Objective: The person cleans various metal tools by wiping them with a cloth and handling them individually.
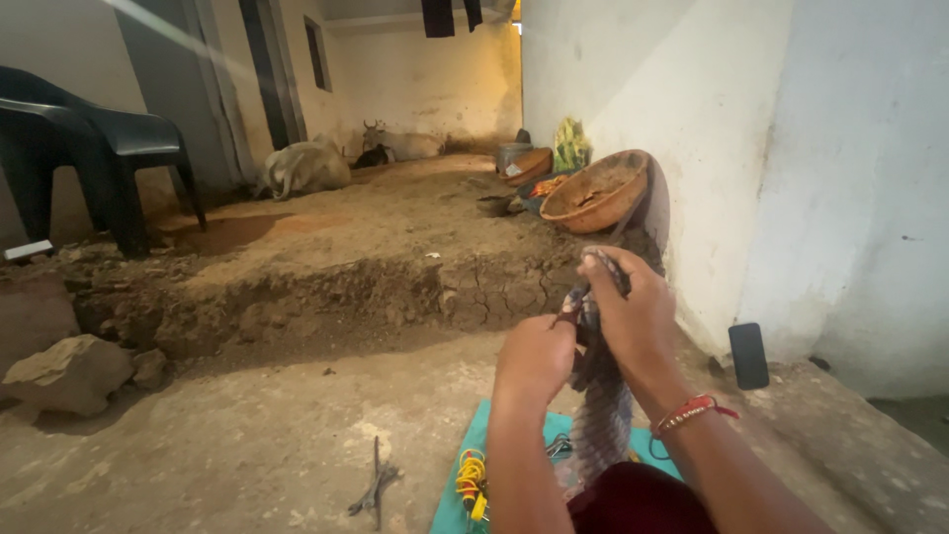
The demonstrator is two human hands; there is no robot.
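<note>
My left hand point(535, 356) and my right hand point(633, 307) are raised together in front of me, both closed on a striped grey knitted piece point(601, 410) that hangs down between my forearms. My right hand pinches its top end, fingers curled over it. My left hand grips it just below and to the left, with something thin and dark showing between the fingers. A red thread band point(689, 412) circles my right wrist. Below the hands lies a teal mat point(465, 485) with a bundle of yellow thread point(473, 483).
A dark pair of pliers point(374, 487) lies on the concrete floor left of the mat. A black phone point(748, 355) leans on the white wall at right. A round basket point(596, 191), a black plastic chair point(89, 148), rocks point(69, 374) and resting cattle point(306, 166) lie beyond the dirt step.
</note>
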